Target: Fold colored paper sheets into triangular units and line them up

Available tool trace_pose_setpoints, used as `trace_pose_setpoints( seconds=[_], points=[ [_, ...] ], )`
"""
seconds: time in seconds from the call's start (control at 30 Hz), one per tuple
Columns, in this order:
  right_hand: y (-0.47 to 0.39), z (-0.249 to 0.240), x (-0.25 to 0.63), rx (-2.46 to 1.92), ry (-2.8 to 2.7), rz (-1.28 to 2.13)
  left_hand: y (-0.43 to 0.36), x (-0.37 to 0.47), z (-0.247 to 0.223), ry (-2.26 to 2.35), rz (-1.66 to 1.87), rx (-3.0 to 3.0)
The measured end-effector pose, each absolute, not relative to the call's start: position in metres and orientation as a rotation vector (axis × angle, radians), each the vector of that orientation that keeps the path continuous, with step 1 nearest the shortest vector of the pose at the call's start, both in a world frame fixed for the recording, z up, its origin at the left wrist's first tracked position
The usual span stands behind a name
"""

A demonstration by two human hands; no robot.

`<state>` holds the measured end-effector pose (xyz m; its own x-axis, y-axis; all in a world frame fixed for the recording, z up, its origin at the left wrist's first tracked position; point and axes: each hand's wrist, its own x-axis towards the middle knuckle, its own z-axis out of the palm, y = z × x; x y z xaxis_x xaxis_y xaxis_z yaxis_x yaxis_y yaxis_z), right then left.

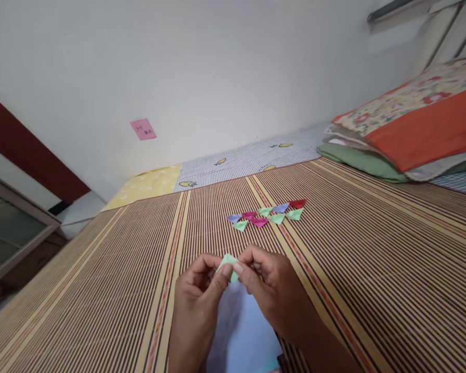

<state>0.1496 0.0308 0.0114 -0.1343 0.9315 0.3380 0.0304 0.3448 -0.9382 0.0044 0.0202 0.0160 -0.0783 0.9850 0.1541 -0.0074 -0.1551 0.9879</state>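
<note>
Between both hands is a small light-green piece of folded paper (228,260), its pointed corner facing away from me. My left hand (202,290) pinches its left side with thumb and forefinger. My right hand (270,285) grips the right side, the thumb tip pressed on the paper close to the left thumb. Underneath lies a pale bluish-white sheet (248,331), partly covered by the hands. Farther out, several small folded paper triangles (259,222) in green, pink, purple and red rest in two rows. The fingers hide the lower part of the green paper.
A striped mat (112,280) covers the bed-like surface. Patterned cloth (241,160) runs along the white wall, where a pink note (143,129) is stuck. Folded bedding with a floral, orange-edged pillow (431,119) is piled at the right.
</note>
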Motion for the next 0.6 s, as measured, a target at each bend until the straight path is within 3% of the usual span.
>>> trace_pose_setpoints(
  seconds=[0.6],
  points=[
    [0.035,0.005,0.156,-0.870,-1.450,1.048,0.022,0.007,0.009,1.142,1.311,1.297]
  ],
)
